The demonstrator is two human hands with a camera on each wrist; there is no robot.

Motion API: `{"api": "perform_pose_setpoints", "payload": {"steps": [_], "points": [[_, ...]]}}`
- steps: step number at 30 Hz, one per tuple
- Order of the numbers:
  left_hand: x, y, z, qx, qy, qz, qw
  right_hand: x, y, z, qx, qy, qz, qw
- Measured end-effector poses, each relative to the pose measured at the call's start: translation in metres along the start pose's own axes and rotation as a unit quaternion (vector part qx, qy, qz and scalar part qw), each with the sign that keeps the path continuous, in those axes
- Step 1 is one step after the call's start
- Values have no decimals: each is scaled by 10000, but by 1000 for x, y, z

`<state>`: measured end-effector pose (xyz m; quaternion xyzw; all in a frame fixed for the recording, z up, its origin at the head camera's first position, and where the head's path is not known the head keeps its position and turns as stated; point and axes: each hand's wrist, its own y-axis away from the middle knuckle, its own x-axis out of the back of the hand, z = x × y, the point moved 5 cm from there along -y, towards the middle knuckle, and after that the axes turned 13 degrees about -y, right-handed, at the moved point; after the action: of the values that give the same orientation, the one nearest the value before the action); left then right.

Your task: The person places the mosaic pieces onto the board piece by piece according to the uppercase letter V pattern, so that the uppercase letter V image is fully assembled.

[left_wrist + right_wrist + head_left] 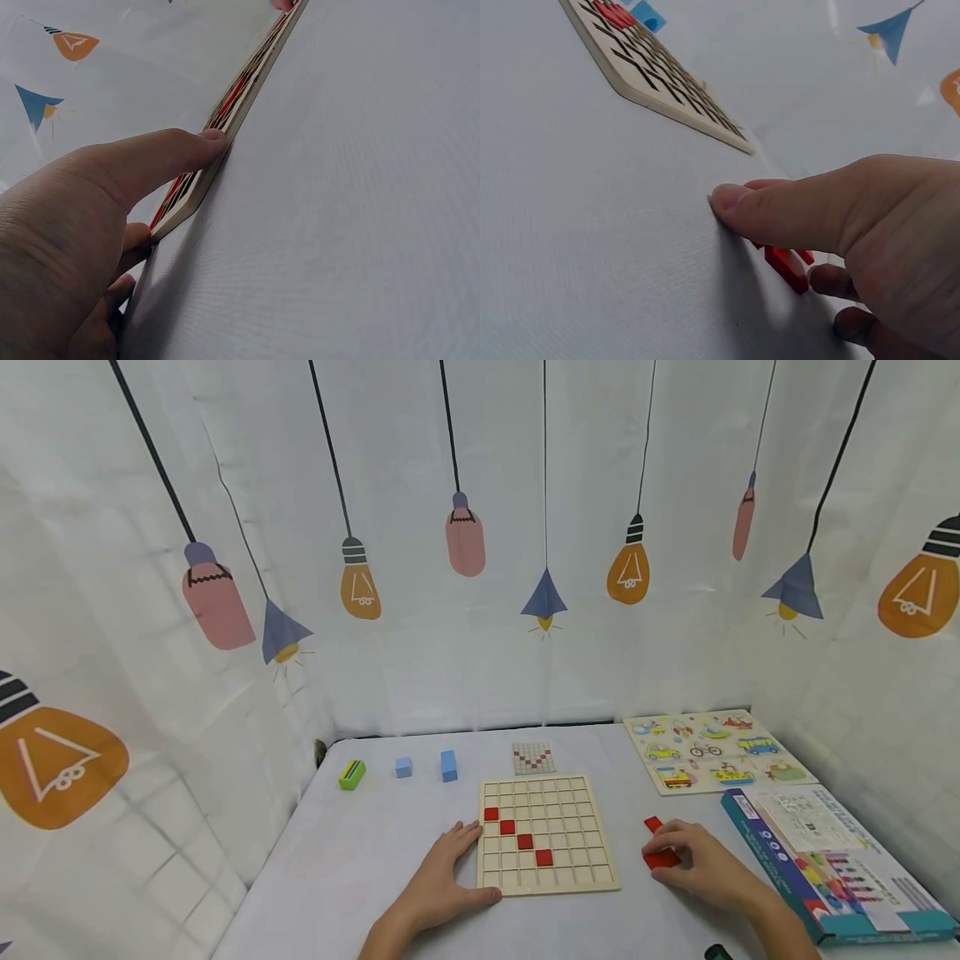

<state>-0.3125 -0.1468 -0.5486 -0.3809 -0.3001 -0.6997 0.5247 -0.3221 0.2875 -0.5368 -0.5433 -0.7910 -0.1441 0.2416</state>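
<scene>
A wooden grid board (550,793) lies on the white table, with a diagonal of several red tiles (525,841) set in its cells. My left hand (442,872) lies flat at the board's left edge; in the left wrist view the thumb (187,150) presses against the board's side (232,112). Right of the board, my right hand (701,860) curls over a red tile (662,859) on the table, and a second red tile (652,823) lies just beyond it. In the right wrist view the thumb (780,206) touches the table and the red tile (786,266) sits under the fingers.
At the back lie a green block (351,774), a small blue cube (403,767), a taller blue block (448,765) and a pattern card (534,757). A vehicle puzzle (712,750) and a teal box (832,860) fill the right side. A lamp-print curtain surrounds the table.
</scene>
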Motion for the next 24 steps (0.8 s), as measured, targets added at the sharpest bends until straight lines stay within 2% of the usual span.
{"api": "perform_pose_setpoints", "payload": {"steps": [4, 14, 24], "points": [[0, 0, 1, 9, -7, -2, 10000, -2, -1, -3, 37, 50, 175, 9998], [1, 1, 2, -32, 16, 28, 10000, -7, -2, -4, -545, 81, 877, 9946], [1, 0, 1, -50, -4, 44, 10000, -14, -7, -12, -545, 52, 1004, 9934]]}}
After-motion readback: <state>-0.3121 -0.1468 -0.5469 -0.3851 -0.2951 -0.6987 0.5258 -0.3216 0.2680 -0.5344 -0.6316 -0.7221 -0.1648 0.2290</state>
